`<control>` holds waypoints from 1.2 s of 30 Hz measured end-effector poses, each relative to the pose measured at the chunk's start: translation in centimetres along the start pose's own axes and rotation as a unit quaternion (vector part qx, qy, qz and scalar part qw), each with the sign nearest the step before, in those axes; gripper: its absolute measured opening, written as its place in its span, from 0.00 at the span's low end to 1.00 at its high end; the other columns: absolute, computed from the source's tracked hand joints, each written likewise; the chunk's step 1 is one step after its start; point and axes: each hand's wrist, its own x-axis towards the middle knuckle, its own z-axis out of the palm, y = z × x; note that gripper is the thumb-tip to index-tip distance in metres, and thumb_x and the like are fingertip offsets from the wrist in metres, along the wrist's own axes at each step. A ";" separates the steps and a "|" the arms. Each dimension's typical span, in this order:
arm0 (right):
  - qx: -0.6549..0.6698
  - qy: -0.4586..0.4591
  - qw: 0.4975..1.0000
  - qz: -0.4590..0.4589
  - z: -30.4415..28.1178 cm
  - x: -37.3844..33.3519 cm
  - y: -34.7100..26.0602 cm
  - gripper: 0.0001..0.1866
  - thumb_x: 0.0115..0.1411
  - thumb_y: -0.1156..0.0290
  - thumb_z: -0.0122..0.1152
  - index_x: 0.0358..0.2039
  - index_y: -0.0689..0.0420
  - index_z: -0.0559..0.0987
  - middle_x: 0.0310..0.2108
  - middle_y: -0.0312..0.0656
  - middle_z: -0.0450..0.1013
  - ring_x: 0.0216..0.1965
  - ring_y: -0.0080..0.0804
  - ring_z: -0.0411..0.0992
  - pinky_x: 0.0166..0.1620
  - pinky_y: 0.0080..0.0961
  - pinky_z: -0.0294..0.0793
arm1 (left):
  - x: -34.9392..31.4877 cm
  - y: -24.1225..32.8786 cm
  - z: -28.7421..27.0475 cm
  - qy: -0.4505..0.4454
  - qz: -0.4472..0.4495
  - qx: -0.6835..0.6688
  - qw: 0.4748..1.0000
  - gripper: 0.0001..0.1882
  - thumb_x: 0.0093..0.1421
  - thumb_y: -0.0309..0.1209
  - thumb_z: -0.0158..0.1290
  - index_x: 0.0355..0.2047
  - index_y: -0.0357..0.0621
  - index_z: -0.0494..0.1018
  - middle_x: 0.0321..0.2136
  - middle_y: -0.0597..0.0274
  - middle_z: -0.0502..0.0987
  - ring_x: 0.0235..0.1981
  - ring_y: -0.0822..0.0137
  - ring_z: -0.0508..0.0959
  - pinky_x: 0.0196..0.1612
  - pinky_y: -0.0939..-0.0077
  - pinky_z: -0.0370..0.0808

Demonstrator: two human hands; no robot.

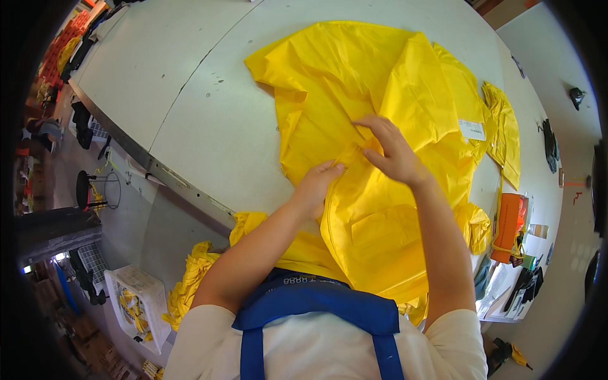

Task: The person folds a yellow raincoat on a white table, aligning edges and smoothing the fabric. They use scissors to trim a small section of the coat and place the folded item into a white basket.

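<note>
Left hand (316,189) in a pinch on yellow fabric (373,231), right hand (396,154) over it, half-spread.

Bright, diffuse light across pale worktop (221,133); soft sheen, gentle shadows in folds of yellow fabric (342,57). Lower left dimmer, small glare spot (61,256) there. Centre fairly sharp; fisheye bends straight edges, rim softer, corners black.
</note>
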 end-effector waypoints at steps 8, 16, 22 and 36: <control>0.108 -0.165 0.979 0.052 -5.4 0.4 -2.2 0.03 0.52 0.75 0.59 0.28 0.58 0.76 0.23 0.32 0.68 0.28 0.24 0.68 0.65 0.45 0.47 | -1.8 0.5 -0.9 -0.008 0.212 0.344 0.915 0.06 0.64 0.27 0.45 0.40 0.43 0.69 0.34 0.65 0.72 0.37 0.73 0.72 0.42 0.80 0.69; 0.187 -0.185 0.964 0.036 -3.8 -2.1 -1.8 0.08 0.51 0.76 0.64 0.33 0.61 0.76 0.28 0.40 0.69 0.29 0.28 0.66 0.43 0.22 0.67 | -3.8 -0.2 1.0 -0.113 0.281 0.492 0.817 0.12 0.58 0.32 0.55 0.40 0.43 0.69 0.40 0.59 0.70 0.41 0.69 0.69 0.45 0.76 0.67; 0.384 -0.181 0.875 0.231 -2.7 -3.1 -1.9 0.06 0.58 0.72 0.59 0.34 0.60 0.75 0.29 0.35 0.68 0.30 0.23 0.65 0.34 0.16 0.65 | 0.3 0.8 -7.9 0.329 0.305 0.511 0.733 0.16 0.55 0.25 0.55 0.44 0.38 0.69 0.40 0.57 0.72 0.35 0.65 0.71 0.40 0.75 0.70; 0.167 -0.263 0.929 0.199 9.0 -2.2 -2.4 0.13 0.58 0.63 0.55 0.35 0.61 0.76 0.28 0.49 0.73 0.32 0.44 0.72 0.36 0.33 0.70 | -1.4 1.4 -8.8 0.137 0.214 0.535 0.806 0.04 0.55 0.25 0.55 0.31 0.37 0.74 0.20 0.64 0.74 0.20 0.74 0.73 0.24 0.78 0.70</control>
